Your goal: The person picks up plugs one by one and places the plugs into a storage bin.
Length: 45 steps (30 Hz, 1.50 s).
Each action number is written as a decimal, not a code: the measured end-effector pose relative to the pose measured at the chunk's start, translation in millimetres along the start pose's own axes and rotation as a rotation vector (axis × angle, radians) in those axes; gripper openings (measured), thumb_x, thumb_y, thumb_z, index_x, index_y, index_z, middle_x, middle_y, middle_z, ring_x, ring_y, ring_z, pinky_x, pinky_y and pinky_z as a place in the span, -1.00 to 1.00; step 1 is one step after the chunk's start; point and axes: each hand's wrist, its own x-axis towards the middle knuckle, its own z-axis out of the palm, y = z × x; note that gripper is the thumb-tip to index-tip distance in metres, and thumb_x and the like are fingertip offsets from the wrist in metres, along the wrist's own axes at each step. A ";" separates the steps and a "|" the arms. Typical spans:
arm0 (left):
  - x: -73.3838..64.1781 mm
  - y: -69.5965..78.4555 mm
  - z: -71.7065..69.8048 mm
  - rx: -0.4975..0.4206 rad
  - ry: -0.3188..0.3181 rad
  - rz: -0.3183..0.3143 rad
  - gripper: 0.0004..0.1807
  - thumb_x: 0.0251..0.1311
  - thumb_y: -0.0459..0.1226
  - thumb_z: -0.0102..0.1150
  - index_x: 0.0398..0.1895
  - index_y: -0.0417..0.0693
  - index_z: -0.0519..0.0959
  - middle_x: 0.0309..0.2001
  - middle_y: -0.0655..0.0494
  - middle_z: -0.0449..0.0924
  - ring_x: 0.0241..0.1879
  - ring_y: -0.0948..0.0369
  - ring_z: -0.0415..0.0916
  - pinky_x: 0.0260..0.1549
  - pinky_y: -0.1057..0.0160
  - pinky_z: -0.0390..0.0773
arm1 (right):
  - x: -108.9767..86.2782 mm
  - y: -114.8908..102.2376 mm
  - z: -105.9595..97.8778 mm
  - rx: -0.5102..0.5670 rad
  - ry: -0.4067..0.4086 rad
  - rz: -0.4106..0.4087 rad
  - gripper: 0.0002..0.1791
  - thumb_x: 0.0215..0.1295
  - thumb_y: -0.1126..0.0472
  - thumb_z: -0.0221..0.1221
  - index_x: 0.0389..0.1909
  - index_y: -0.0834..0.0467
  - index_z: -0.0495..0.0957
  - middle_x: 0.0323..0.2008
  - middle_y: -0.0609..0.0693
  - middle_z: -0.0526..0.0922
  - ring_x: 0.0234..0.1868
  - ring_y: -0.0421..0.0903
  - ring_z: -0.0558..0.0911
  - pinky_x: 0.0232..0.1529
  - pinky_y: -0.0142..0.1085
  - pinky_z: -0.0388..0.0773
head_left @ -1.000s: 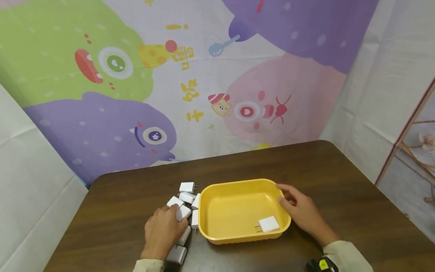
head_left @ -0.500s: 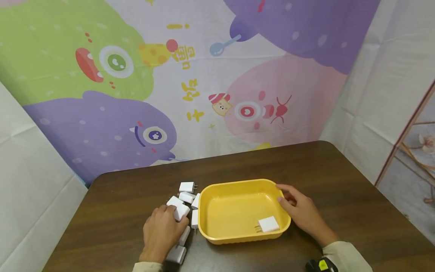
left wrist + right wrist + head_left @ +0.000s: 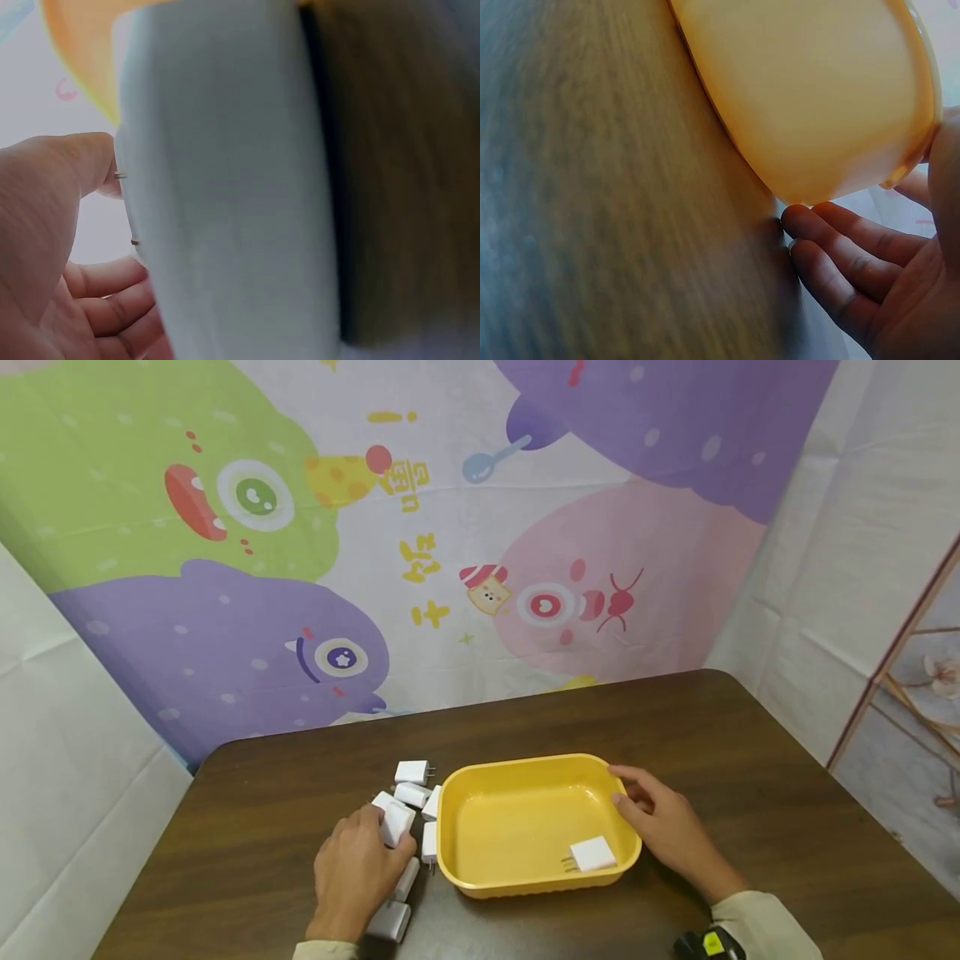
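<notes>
My left hand (image 3: 356,870) pinches a white charger plug (image 3: 397,823) between thumb and fingers, over the pile left of the yellow tray. In the left wrist view a big blurred white charger block (image 3: 232,180) blocks sight of the fingertips. My right hand (image 3: 667,822) holds the right end of the yellow tray (image 3: 540,887), thumb over the rim and fingers along the outer wall. The right wrist view shows fingertips (image 3: 799,217) against that wall. One white charger (image 3: 593,854) lies inside the tray, its prongs facing left.
Beside the tray's left wall lie several more white chargers, among them one at the back (image 3: 412,772), one against the wall (image 3: 430,842) and one near the left wrist (image 3: 389,922). They rest on a dark wooden table (image 3: 247,827). A cartoon-print cloth (image 3: 450,527) hangs behind.
My left hand has shifted slightly left, and the charger in its fingers has tilted and moved a little up and left. The right hand and tray have stayed in place.
</notes>
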 end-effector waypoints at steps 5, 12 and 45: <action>0.0 1.7 -0.8 -0.009 0.001 -0.030 -0.56 -0.06 -0.04 0.33 -0.23 -0.18 0.56 -0.44 -0.09 0.52 -0.39 -0.10 0.55 -0.42 -0.10 0.51 | 1.1 -0.7 0.8 0.001 -0.004 0.004 -0.56 0.44 0.12 0.19 0.31 0.00 0.47 -0.15 0.05 0.67 -0.26 -0.09 0.59 -0.25 -0.31 0.57; 1.1 5.3 -3.3 -0.018 0.006 -0.030 -0.56 -0.04 -0.03 0.32 -0.21 -0.16 0.54 -0.47 -0.08 0.52 -0.42 -0.11 0.56 -0.44 -0.11 0.50 | 1.1 0.1 1.6 0.033 -0.001 -0.014 -0.56 0.44 0.11 0.19 0.30 0.00 0.48 -0.14 0.04 0.68 -0.24 -0.10 0.61 -0.25 -0.32 0.58; 10.7 44.8 -25.7 -0.058 0.063 0.065 -0.59 0.05 -0.02 0.36 -0.18 -0.10 0.58 -0.43 0.04 0.61 -0.51 0.07 0.52 -0.48 0.02 0.50 | -0.3 2.1 -0.9 0.056 -0.020 0.008 -0.55 0.45 0.05 0.18 0.31 0.00 0.47 -0.15 0.05 0.66 -0.28 -0.09 0.60 -0.29 -0.30 0.56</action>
